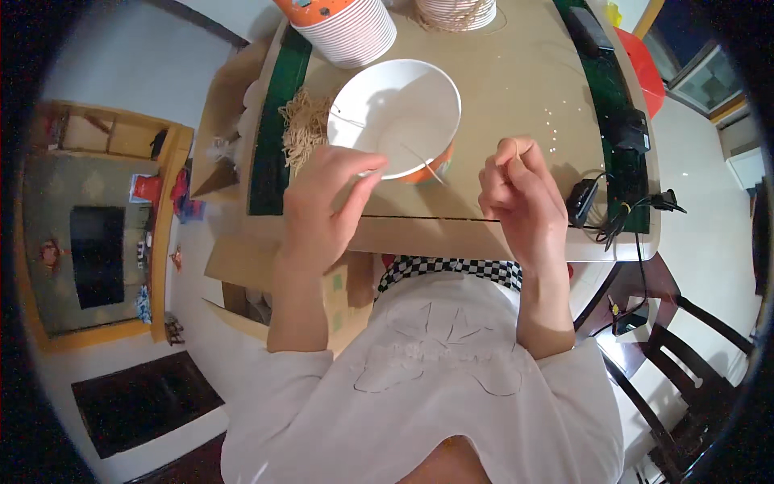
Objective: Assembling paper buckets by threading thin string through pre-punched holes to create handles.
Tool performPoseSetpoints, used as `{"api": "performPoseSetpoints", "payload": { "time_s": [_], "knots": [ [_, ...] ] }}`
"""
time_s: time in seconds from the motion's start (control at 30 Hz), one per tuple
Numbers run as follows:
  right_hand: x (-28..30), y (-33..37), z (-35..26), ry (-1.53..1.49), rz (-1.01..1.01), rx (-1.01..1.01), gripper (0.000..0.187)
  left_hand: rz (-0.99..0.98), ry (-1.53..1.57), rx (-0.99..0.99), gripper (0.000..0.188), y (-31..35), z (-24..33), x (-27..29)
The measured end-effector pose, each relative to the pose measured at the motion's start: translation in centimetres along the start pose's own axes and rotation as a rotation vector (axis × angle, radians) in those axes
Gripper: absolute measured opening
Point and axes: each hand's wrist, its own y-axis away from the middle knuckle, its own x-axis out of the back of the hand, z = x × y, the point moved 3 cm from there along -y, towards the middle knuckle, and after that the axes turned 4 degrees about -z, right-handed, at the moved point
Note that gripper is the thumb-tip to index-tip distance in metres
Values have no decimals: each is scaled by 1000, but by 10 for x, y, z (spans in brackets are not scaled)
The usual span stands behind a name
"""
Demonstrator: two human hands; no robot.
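Observation:
A white paper bucket (387, 97) with an orange outside stands tilted toward me near the table's front edge, its open mouth facing up. My left hand (326, 202) is beside its near-left rim, thumb and forefinger brought together in a pinch. What lies between those fingertips is too small to make out. To the right of the bucket, my right hand (526, 189) is raised with its fingers curled and thumb pressed to the forefinger. Whatever it pinches is hidden. A thin beige cord (425, 164) crosses the bucket's near rim between my hands.
A bundle of beige cords (305, 129) lies left of the bucket. Stacked paper buckets (351, 36) and another stack (455, 12) stand at the back. Black adapters (582, 200) and cables (625, 222) lie at the right edge. Cardboard boxes (230, 181) stand left of the table (516, 89).

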Motion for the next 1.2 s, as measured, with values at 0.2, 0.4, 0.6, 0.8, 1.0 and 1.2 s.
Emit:
{"api": "performPoseSetpoints", "payload": {
  "time_s": [0.2, 0.4, 0.6, 0.8, 1.0, 1.2],
  "knots": [
    [-10, 4, -2, 181, -48, -35, 23, -67, 596, 224, 17, -11, 28, -35],
    [-17, 10, 1, 230, -120, -49, 27, -253, 1014, 387, 23, -18, 21, -55],
    [-5, 13, -5, 319, -115, 135, 31, 125, 312, 356, 14, 13, -5, -14],
    [-5, 33, 6, 335, 28, 140, 23, -40, -89, 572, 19, 108, -76, -56],
    [9, 30, 21, 475, 76, 71, 19, 133, 169, 455, 20, 69, -11, -26],
    [-27, 19, -6, 369, 19, 87, 59, 13, 599, 141, 43, -4, 32, -25]
  ]
}}
